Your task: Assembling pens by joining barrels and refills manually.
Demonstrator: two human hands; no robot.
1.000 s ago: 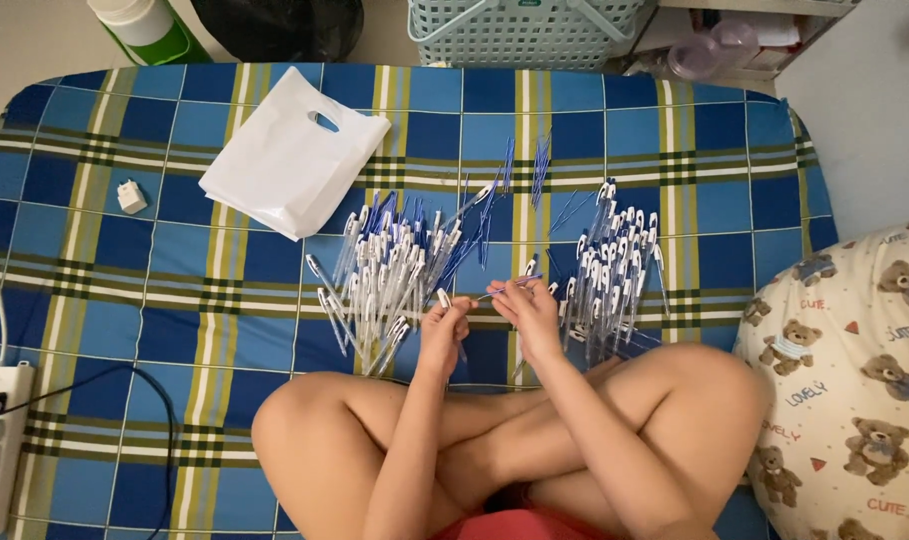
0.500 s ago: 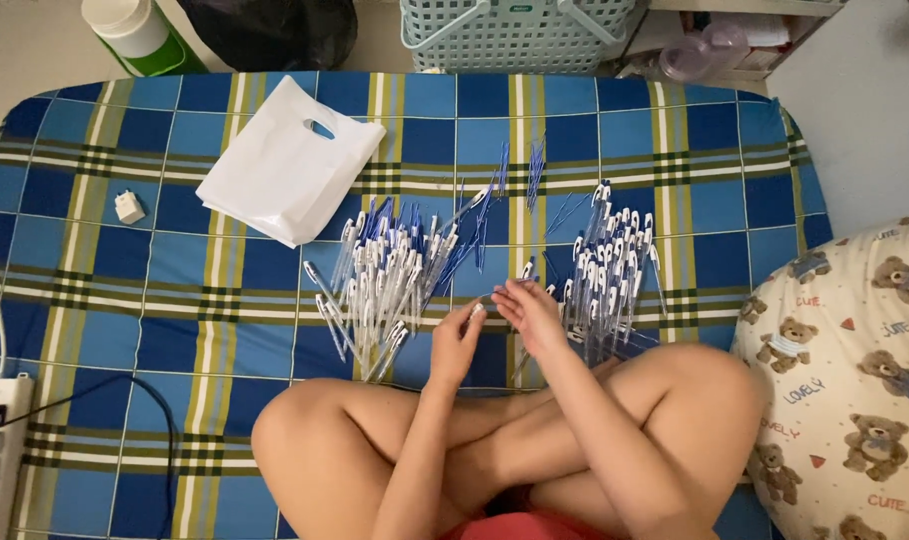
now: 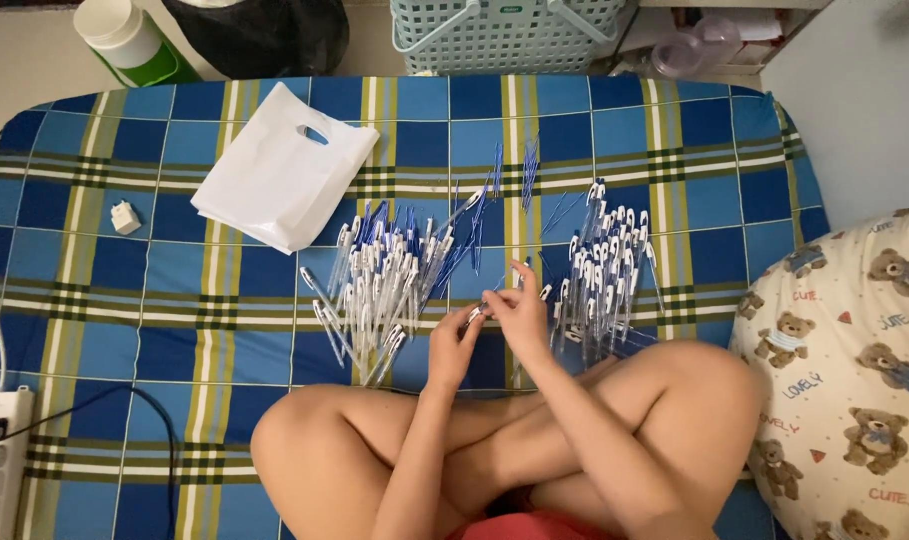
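Both hands, left hand and right hand, are pinching one pen over the plaid bed, between two pen piles.

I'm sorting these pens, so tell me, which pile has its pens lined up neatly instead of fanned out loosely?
The pile of pens right of the hands, beside the teddy-bear pillow; the pile near the white plastic bag lies fanned out.

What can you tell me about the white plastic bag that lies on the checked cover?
The white plastic bag is flat and looks thin and glossy, with an oval cut-out handle near its upper edge. It lies tilted on the blue checked cover, up and to the left of the pen pile. Its lower corner comes close to the pens. Neither hand touches it.
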